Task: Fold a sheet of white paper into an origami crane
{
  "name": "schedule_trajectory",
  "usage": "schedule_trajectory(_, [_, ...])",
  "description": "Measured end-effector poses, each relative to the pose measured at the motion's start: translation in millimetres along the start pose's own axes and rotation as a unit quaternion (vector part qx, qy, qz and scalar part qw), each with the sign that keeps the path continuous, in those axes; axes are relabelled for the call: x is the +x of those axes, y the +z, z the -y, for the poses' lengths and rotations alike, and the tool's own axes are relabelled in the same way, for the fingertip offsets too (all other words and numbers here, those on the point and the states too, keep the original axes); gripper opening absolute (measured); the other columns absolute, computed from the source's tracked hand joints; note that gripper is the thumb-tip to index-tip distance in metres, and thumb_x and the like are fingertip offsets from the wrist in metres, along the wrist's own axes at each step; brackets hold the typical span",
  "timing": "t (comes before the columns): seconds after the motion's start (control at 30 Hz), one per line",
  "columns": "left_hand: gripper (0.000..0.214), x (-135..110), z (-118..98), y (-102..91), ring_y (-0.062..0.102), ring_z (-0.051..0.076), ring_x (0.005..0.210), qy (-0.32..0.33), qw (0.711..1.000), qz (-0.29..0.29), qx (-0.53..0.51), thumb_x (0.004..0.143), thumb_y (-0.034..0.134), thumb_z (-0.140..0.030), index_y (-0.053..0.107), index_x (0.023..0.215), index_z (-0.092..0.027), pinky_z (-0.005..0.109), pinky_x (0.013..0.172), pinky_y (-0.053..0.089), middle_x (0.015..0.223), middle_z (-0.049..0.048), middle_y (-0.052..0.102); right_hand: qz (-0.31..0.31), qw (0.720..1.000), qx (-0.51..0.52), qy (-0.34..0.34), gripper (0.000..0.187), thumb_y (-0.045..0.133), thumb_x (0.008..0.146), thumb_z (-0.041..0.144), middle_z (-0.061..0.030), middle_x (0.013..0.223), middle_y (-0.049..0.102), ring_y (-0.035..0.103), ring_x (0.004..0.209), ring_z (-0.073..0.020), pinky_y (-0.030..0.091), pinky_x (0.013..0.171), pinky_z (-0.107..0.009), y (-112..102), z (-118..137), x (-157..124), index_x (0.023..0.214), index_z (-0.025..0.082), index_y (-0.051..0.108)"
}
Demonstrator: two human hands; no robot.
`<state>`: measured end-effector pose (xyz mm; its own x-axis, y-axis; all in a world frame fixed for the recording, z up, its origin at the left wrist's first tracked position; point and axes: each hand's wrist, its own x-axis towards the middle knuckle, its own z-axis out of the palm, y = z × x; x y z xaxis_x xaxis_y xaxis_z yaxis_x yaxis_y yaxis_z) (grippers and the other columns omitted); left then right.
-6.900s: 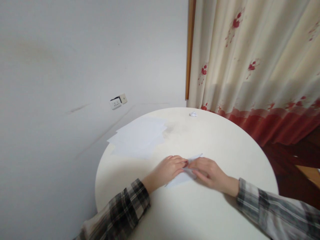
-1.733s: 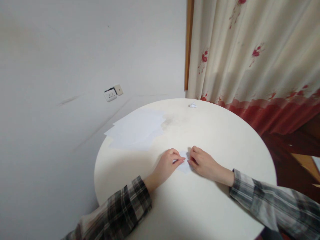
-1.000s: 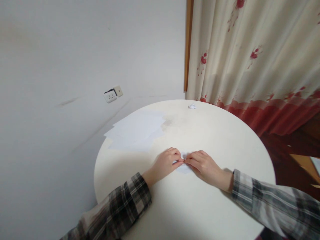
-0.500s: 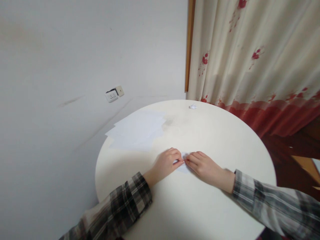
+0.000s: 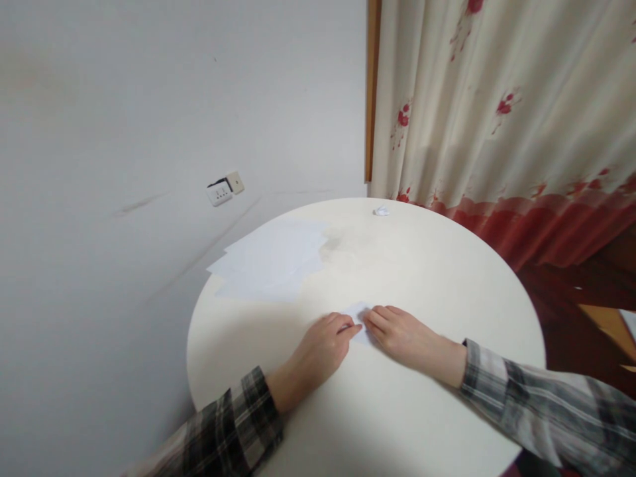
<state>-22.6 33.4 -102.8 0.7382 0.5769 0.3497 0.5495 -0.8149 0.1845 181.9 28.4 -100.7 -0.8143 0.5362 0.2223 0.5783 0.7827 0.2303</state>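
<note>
A small folded piece of white paper (image 5: 358, 311) lies near the middle of the round white table (image 5: 437, 285). My left hand (image 5: 320, 348) rests on the table at the paper's left edge, fingers curled, fingertips touching the paper. My right hand (image 5: 400, 334) lies over the paper's right part, fingers bent and pressing it down. Most of the paper is hidden under my two hands. Both my sleeves are plaid.
A loose stack of white sheets (image 5: 273, 262) lies at the table's far left edge. A small crumpled white scrap (image 5: 381, 211) sits at the far edge. A grey wall with a socket (image 5: 222, 191) stands behind; a flowered curtain (image 5: 497, 119) hangs at right.
The paper has gone from a long pointed shape to a smaller folded piece. Since half a second ago my left hand has slid back toward me and the fingertips no longer meet.
</note>
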Motion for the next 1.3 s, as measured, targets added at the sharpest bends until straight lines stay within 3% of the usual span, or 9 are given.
schedule_trajectory(0.17, [0.027, 7.8, 4.6, -1.6, 0.056, 0.017, 0.081, -0.157, 0.981, -0.036, -0.107, 0.079, 0.049, -0.011, 0.057, 0.103, -0.016, 0.032, 0.080, 0.045, 0.087, 0.0041, 0.063, 0.002, 1.000, 0.007, 0.004, 0.017, 0.042, 0.088, 0.014, -0.0092, 0.089, 0.053, 0.049, 0.082, -0.0190, 0.042, 0.064, -0.032, -1.7, 0.3, 1.6, 0.084, 0.011, 0.058])
schedule_trajectory(0.27, [0.025, 21.2, 5.5, -4.4, 0.058, 0.015, 0.069, -0.240, 0.957, 0.028, -0.162, 0.077, 0.053, -0.015, 0.057, 0.102, -0.014, 0.028, 0.073, 0.046, 0.078, 0.0019, 0.065, 0.010, 1.000, 0.000, 0.005, 0.014, 0.044, 0.087, 0.013, -0.0088, 0.088, 0.054, 0.049, 0.081, -0.0195, 0.043, 0.063, -0.032, -2.4, 0.5, 2.1, 0.084, 0.011, 0.058])
schedule_trajectory(0.43, [0.022, 34.4, 4.0, -9.7, 0.059, 0.016, 0.072, -0.267, 0.953, 0.064, -0.129, 0.076, 0.059, -0.020, 0.057, 0.098, -0.015, 0.027, 0.070, 0.043, 0.074, 0.0004, 0.066, 0.019, 1.000, -0.013, 0.011, 0.012, 0.046, 0.086, 0.013, -0.0094, 0.091, 0.055, 0.049, 0.081, -0.0195, 0.042, 0.063, -0.031, -5.5, 2.3, 2.0, 0.084, 0.011, 0.058])
schedule_trajectory(0.6, [0.019, 27.4, 6.9, -14.1, 0.059, 0.017, 0.074, -0.273, 0.957, 0.066, -0.076, 0.076, 0.062, -0.023, 0.055, 0.093, -0.017, 0.029, 0.069, 0.041, 0.071, -0.0015, 0.065, 0.020, 0.999, -0.025, 0.034, 0.012, 0.047, 0.086, 0.013, -0.0092, 0.090, 0.055, 0.050, 0.080, -0.0194, 0.042, 0.059, -0.030, -7.7, 5.3, 3.1, 0.082, 0.012, 0.058])
schedule_trajectory(0.77, [0.015, 17.2, 5.9, -14.9, 0.056, 0.019, 0.077, -0.226, 0.974, 0.017, -0.018, 0.076, 0.062, -0.019, 0.055, 0.090, -0.017, 0.033, 0.073, 0.040, 0.074, -0.0011, 0.062, 0.015, 0.999, -0.010, 0.030, 0.015, 0.045, 0.087, 0.013, -0.0090, 0.090, 0.054, 0.050, 0.081, -0.0193, 0.042, 0.061, -0.031, -7.0, 5.0, 3.5, 0.079, 0.012, 0.058])
schedule_trajectory(0.9, [0.021, 12.5, 5.2, -9.6, 0.052, 0.019, 0.093, -0.085, 0.996, 0.002, 0.014, 0.082, 0.056, -0.016, 0.056, 0.103, -0.021, 0.033, 0.079, 0.040, 0.099, 0.0017, 0.061, 0.013, 0.999, -0.009, 0.031, 0.013, 0.046, 0.086, 0.012, -0.0090, 0.090, 0.054, 0.050, 0.080, -0.0198, 0.043, 0.061, -0.032, -4.9, 4.1, 2.6, 0.082, 0.011, 0.058])
schedule_trajectory(1.03, [0.016, 7.9, 7.9, -3.5, 0.053, 0.016, 0.089, 0.014, 0.999, 0.013, 0.044, 0.088, 0.049, -0.019, 0.061, 0.098, -0.022, 0.030, 0.076, 0.041, 0.095, 0.0000, 0.063, 0.015, 0.999, -0.006, 0.034, 0.013, 0.046, 0.086, 0.012, -0.0091, 0.089, 0.054, 0.049, 0.081, -0.0191, 0.042, 0.061, -0.031, -2.5, 3.7, 2.5, 0.080, 0.012, 0.058])
schedule_trajectory(1.2, [0.018, -3.4, 11.7, -3.4, 0.053, 0.017, 0.082, 0.025, 0.997, -0.012, 0.076, 0.090, 0.046, -0.020, 0.063, 0.086, -0.018, 0.030, 0.070, 0.042, 0.086, 0.0021, 0.063, 0.022, 0.999, -0.009, 0.031, 0.010, 0.049, 0.084, 0.013, -0.0087, 0.090, 0.054, 0.049, 0.081, -0.0198, 0.043, 0.060, -0.031, -2.0, 3.1, 3.2, 0.080, 0.012, 0.058])
schedule_trajectory(1.3, [0.016, -11.4, 12.0, -7.5, 0.052, 0.017, 0.082, 0.011, 0.997, -0.031, 0.069, 0.087, 0.049, -0.015, 0.064, 0.088, -0.019, 0.031, 0.071, 0.043, 0.088, 0.0031, 0.062, 0.027, 0.999, -0.007, 0.026, 0.009, 0.050, 0.084, 0.012, -0.0082, 0.091, 0.054, 0.050, 0.081, -0.0204, 0.044, 0.060, -0.032, -2.3, 2.7, 3.3, 0.080, 0.013, 0.058])
